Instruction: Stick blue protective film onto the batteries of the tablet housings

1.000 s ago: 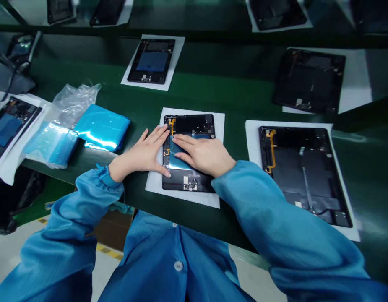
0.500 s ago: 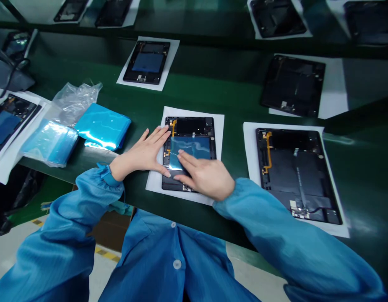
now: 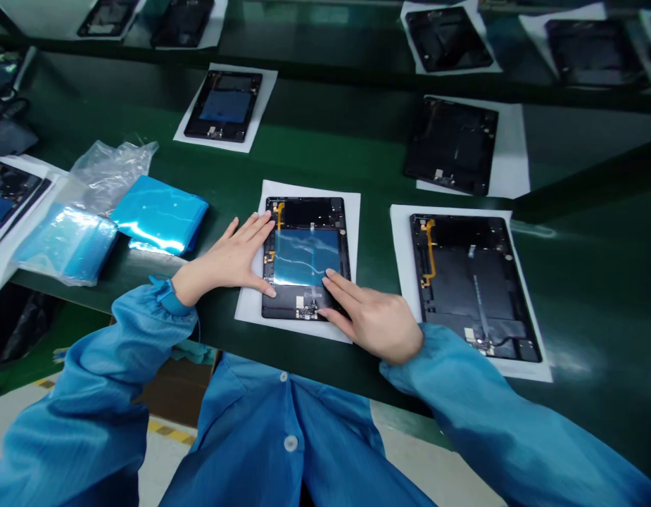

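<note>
An opened tablet [image 3: 283,303] lies on a white sheet [image 3: 330,331] in front of me, its inner parts facing up. Across its middle is a blue glossy film [image 3: 298,260], slightly wrinkled. My left hand [image 3: 233,257] is open, with fingers spread along the tablet's left edge and the thumb near its lower left part. The fingertips of my right hand [image 3: 375,317] rest at the film's lower right corner. Those fingers are stretched out, the thumb is near the tablet's bottom edge, and nothing is held.
To the left lie a stack of blue films [image 3: 159,215] and a clear plastic bag [image 3: 66,243] with more films. Another opened tablet [image 3: 473,282] lies on paper at right, without blue film. Behind are a film-covered tablet [image 3: 224,105] and a dark one [image 3: 454,144]. A shelf holds several more.
My right hand has slid right across the film to its lower right corner, uncovering more of it. My left hand stays at the tablet's left edge. The view has shifted slightly.
</note>
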Tool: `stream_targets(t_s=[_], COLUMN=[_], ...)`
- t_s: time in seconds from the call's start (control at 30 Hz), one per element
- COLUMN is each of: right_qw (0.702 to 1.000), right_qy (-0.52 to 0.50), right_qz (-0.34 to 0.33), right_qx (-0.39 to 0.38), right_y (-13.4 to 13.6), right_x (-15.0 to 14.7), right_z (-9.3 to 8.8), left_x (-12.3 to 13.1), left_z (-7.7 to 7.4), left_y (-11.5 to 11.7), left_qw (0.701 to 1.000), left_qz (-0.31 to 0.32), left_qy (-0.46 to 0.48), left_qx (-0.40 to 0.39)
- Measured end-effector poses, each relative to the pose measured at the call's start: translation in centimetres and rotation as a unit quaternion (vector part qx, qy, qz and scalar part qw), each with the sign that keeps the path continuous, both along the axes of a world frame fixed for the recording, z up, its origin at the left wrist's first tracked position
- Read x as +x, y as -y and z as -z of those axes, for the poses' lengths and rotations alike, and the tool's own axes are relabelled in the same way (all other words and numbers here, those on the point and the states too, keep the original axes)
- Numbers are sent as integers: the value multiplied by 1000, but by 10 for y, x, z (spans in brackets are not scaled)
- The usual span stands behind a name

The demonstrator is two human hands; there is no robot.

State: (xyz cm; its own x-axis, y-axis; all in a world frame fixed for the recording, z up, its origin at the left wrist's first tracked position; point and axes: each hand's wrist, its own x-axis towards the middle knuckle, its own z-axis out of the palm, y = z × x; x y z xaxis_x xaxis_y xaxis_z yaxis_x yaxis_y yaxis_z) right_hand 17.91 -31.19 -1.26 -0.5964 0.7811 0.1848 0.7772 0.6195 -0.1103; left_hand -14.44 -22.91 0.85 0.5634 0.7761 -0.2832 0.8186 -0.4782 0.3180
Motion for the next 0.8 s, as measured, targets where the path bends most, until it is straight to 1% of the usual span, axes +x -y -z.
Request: stream_targets(t_s=[0.07,0.13,0.2,0.23,0.3,0.37,0.43,0.5,0.63,0.8], right_qw=[1000,997,991,987,978,973,973,972,966,964], right_qy=[-27,-67,-115,-133,-152,-152,-152,-153,-160,-146], right_qz=[-11,3,50,83,142,172,175,178,202,220], right_qx=[-7,-28,-44,-44,-29,-10,4,11,23,35], right_y=[6,2,-5,-9,-12,-11,-8,-6,-7,-7], right_x=[4,2,-3,-6,-12,-15,-17,-17,-16,-19], right_z=[1,1,0,0,0,2,7,13,25,31], left_x=[5,18,38,50,70,83,86,83,73,67], left_z=[-12,-25,-35,-37,-34,-26,-17,-12,-12,-12], left_y=[-5,-18,-37,-48,-71,-91,-106,-116,-123,-118], left_qw=[1000,999,996,993,986,984,987,989,990,992], left_qz=[2,-3,-22,-36,-56,-56,-44,-32,-30,-41], left_qy=[-14,-26,-34,-37,-46,-54,-55,-53,-47,-41], left_qx=[6,27,74,104,150,159,145,134,130,109])
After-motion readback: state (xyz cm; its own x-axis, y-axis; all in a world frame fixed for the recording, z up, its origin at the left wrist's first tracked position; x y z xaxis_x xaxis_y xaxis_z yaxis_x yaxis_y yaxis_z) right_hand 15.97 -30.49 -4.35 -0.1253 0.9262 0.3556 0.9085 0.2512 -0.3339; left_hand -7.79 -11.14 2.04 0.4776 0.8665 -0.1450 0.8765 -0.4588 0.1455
